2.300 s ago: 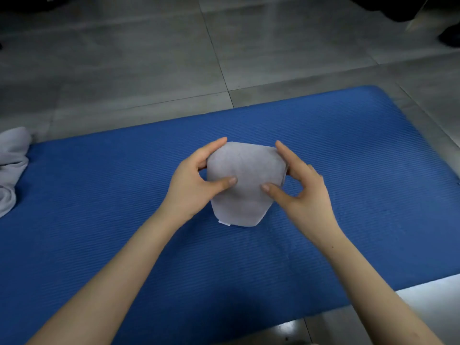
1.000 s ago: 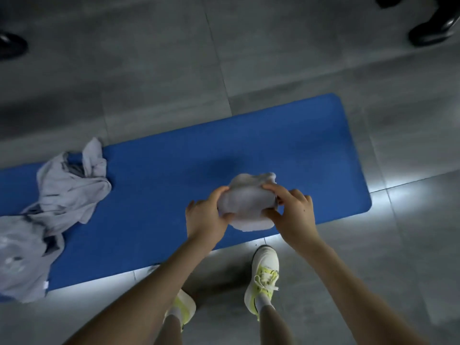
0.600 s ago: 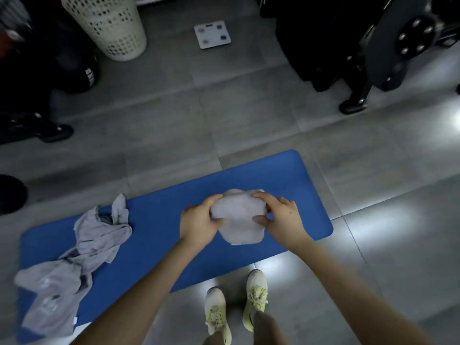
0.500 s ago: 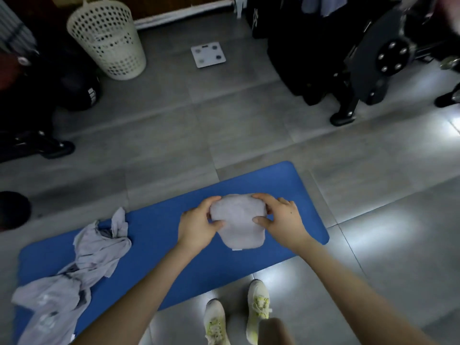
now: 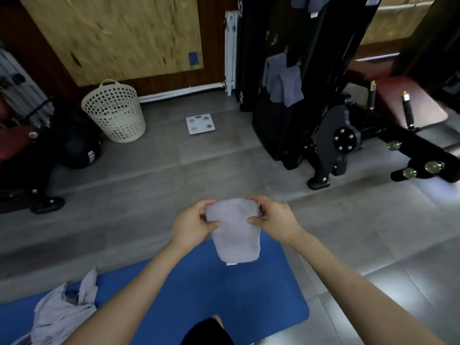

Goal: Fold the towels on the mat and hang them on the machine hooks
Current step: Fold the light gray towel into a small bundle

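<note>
The grey tiled floor [image 5: 149, 220] carries a blue mat [image 5: 224, 295] with crumpled towels [image 5: 62, 312], a white basket [image 5: 114, 113], a scale [image 5: 200, 124] and a black machine [image 5: 298, 108].

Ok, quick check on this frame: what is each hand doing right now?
Left hand: holding the folded towel, thumb and fingers pinching its upper left edge.
Right hand: holding the same towel, pinching its upper right edge.

I see folded grey cloth towel [image 5: 235, 230] held between left hand [image 5: 191, 224] and right hand [image 5: 276, 220], above far edge of blue foam mat [image 5: 249, 295]. Crumpled grey towel pile [image 5: 62, 317] on mat, near-left of me. Black metal weight machine [image 5: 298, 125] ahead-right on floor; grey hanging towels [image 5: 283, 80] on its front. White square bathroom scale [image 5: 200, 124] left of machine; cream perforated plastic basket [image 5: 114, 113] further left, by wall. Black round ball [image 5: 79, 150] beside basket, nearer me.
</note>
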Tool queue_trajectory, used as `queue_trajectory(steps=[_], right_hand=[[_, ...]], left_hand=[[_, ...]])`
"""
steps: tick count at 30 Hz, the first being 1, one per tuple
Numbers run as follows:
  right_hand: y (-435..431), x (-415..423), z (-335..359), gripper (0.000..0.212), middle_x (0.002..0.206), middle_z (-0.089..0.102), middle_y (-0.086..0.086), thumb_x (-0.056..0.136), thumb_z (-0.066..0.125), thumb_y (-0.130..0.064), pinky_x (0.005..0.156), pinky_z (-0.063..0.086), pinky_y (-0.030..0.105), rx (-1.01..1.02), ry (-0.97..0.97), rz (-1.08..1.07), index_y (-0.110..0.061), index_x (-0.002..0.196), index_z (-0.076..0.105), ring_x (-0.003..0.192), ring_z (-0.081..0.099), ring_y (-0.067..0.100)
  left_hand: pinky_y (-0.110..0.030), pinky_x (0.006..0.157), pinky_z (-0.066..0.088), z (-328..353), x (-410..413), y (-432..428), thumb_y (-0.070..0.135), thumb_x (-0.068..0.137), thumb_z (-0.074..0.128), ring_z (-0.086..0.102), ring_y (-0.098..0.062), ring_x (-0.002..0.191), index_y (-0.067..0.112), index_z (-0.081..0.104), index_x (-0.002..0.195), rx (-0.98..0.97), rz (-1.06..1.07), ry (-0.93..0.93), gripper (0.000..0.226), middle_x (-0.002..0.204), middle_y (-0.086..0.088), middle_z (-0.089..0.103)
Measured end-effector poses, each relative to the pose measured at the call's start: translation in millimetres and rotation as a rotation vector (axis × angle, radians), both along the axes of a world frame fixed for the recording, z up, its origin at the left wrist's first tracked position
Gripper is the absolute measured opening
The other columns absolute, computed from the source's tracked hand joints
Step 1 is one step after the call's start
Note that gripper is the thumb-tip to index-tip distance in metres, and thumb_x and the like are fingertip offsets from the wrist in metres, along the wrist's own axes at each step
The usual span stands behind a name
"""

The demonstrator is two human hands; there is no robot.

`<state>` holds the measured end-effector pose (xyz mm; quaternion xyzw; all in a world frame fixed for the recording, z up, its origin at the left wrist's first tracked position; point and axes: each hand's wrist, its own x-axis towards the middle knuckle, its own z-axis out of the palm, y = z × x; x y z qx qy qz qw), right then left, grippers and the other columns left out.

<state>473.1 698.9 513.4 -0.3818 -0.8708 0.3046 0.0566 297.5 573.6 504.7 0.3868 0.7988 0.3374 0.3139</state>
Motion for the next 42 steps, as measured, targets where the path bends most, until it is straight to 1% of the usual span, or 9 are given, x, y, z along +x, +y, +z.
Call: queue_trajectory(steps=[5,8,12,21,26,30,34,37,42], right_hand=[[76,-18,20,0.051,0.104,0.065,0.001,0.085,0.064,-0.033,0.094,0.037,0.034,0.056,0.019,0.029,-0.026,0.132,0.047,0.100,0.058,0.022],[128,-46,24,0.050,0.101,0.067,0.000,0.087,0.059,-0.037,0.090,0.033,0.033,0.222,-0.053,0.051,-0.029,0.135,0.044,0.101,0.059,0.022],[212,-104,19,0.050,0.098,0.068,0.000,0.088,0.055,-0.038,0.097,0.030,0.033,0.356,-0.130,0.055,-0.031,0.136,0.043,0.099,0.061,0.024],[443,-290,34,0.051,0.094,0.067,-0.004,0.083,0.053,-0.027,0.082,0.032,0.030,0.355,-0.123,-0.178,-0.034,0.133,0.045,0.095,0.059,0.021],[545,-373,51,0.053,0.101,0.067,0.002,0.084,0.057,-0.021,0.084,0.034,0.032,0.275,0.001,-0.301,-0.028,0.135,0.044,0.098,0.058,0.024],[624,-417,57,0.045,0.100,0.067,-0.002,0.083,0.063,-0.017,0.090,0.036,0.034,0.087,0.181,-0.476,-0.017,0.123,0.043,0.098,0.059,0.021],[703,-448,56,0.032,0.086,0.062,-0.021,0.080,0.071,-0.020,0.098,0.041,0.045,-0.078,0.338,-0.580,-0.027,0.101,0.048,0.090,0.061,0.009],[760,-464,41,0.025,0.076,0.067,-0.015,0.079,0.071,-0.019,0.099,0.041,0.048,-0.172,0.418,-0.561,-0.036,0.088,0.055,0.084,0.064,0.005],[840,-487,24,0.021,0.086,0.069,-0.004,0.082,0.067,-0.015,0.090,0.051,0.044,-0.314,0.476,-0.523,-0.031,0.095,0.062,0.089,0.066,0.012]], left_hand=[[-0.023,0.079,0.043,20,-19,74,0.025,0.072,0.080,0.061,-0.012,0.095,0.026,0.056,0.123,0.024,0.029,0.045,0.056,0.106,0.003,0.068],[-0.028,0.082,0.047,22,-45,124,0.025,0.070,0.081,0.063,-0.017,0.093,0.023,0.058,0.121,0.037,0.011,0.086,0.057,0.102,0.000,0.069],[-0.029,0.081,0.049,19,-107,210,0.028,0.066,0.083,0.065,-0.016,0.091,0.022,0.060,0.117,0.020,-0.050,0.144,0.056,0.094,0.002,0.071],[-0.026,0.070,0.046,47,-311,478,0.029,0.068,0.080,0.062,-0.008,0.076,0.029,0.058,0.108,0.011,-0.286,0.208,0.045,0.075,0.018,0.064],[-0.028,0.075,0.048,67,-392,597,0.023,0.074,0.074,0.064,-0.013,0.090,0.025,0.057,0.114,0.072,-0.308,0.252,0.044,0.099,0.006,0.069],[-0.025,0.072,0.049,72,-435,675,0.027,0.077,0.071,0.062,-0.010,0.088,0.028,0.054,0.116,0.077,-0.309,0.235,0.042,0.096,0.009,0.065],[-0.027,0.072,0.050,63,-466,750,0.028,0.076,0.072,0.061,-0.009,0.085,0.028,0.053,0.111,0.079,-0.305,0.153,0.040,0.091,0.009,0.062],[-0.027,0.070,0.048,54,-490,804,0.029,0.078,0.071,0.062,-0.010,0.081,0.029,0.053,0.107,0.031,-0.354,0.091,0.034,0.088,0.006,0.066],[-0.035,0.080,0.051,39,-522,886,0.041,0.086,0.060,0.065,-0.018,0.087,0.032,0.051,0.099,-0.142,-0.470,0.025,0.018,0.094,0.001,0.067]])
